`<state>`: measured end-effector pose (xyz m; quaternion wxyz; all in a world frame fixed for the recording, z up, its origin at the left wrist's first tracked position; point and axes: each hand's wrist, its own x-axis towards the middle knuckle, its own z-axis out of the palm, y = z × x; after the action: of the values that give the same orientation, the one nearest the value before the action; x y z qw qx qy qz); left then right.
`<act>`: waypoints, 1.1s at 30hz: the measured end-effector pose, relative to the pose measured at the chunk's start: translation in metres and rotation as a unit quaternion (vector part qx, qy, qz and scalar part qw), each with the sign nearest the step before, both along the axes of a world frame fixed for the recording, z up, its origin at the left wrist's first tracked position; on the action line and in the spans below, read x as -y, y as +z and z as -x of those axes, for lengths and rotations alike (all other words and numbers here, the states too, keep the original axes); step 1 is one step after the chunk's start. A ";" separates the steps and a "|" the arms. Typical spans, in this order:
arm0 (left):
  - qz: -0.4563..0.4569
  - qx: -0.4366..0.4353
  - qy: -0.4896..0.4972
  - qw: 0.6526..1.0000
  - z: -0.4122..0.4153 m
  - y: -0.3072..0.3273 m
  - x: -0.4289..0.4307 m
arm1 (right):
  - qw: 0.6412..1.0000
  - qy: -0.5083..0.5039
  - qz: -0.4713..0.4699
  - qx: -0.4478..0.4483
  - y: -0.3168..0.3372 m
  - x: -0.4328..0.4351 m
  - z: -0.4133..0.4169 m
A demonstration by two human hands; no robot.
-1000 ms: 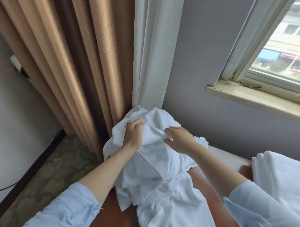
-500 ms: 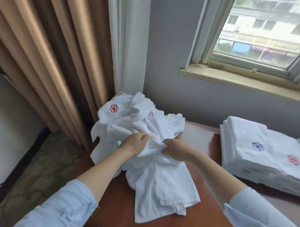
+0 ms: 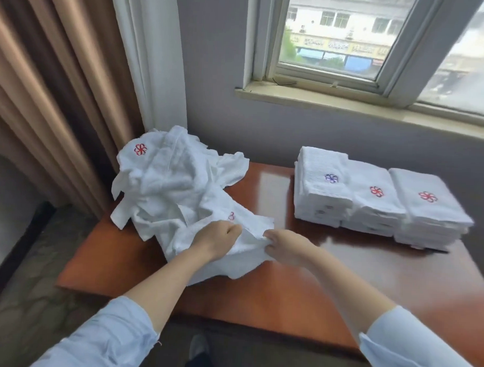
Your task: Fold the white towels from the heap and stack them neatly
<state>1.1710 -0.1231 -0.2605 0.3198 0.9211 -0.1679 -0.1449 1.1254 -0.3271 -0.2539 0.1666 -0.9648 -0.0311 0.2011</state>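
A heap of crumpled white towels (image 3: 169, 183) with red flower logos lies at the back left of the brown table (image 3: 287, 281). One white towel (image 3: 249, 246) is drawn out from the heap toward me. My left hand (image 3: 217, 238) grips its edge on the left, and my right hand (image 3: 285, 245) pinches the same edge a little to the right. Three stacks of folded white towels (image 3: 377, 199) stand side by side at the back right of the table.
Brown curtains (image 3: 52, 89) and a white curtain (image 3: 152, 56) hang behind the heap at the left. A window sill (image 3: 348, 104) runs along the grey wall above the stacks. Carpeted floor (image 3: 34, 286) lies left of the table.
Both hands have pulled one towel out of the heap toward me and to the right. The view has swung right, so the folded stacks now show in full.
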 end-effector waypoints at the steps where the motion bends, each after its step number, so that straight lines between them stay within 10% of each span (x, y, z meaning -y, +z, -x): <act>1: 0.003 0.004 -0.008 1.000 0.012 0.002 0.012 | 1.000 -0.019 -0.002 -0.002 0.000 0.011 0.016; 11: 0.089 0.096 -0.091 0.987 0.096 0.048 0.129 | 0.975 -0.204 -0.038 0.078 0.013 0.121 0.152; 22: 0.154 0.173 -0.159 0.960 0.106 0.113 0.210 | 0.859 -0.447 0.004 0.248 0.056 0.206 0.211; 33: 0.145 0.291 -0.194 0.926 0.028 0.163 0.246 | 0.797 -0.413 -0.094 0.430 0.116 0.241 0.150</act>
<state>1.1431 -0.3688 -0.0972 0.3528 0.8156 -0.4484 0.0959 0.9752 -0.5680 -0.1383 0.2928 -0.8531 0.2834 -0.3260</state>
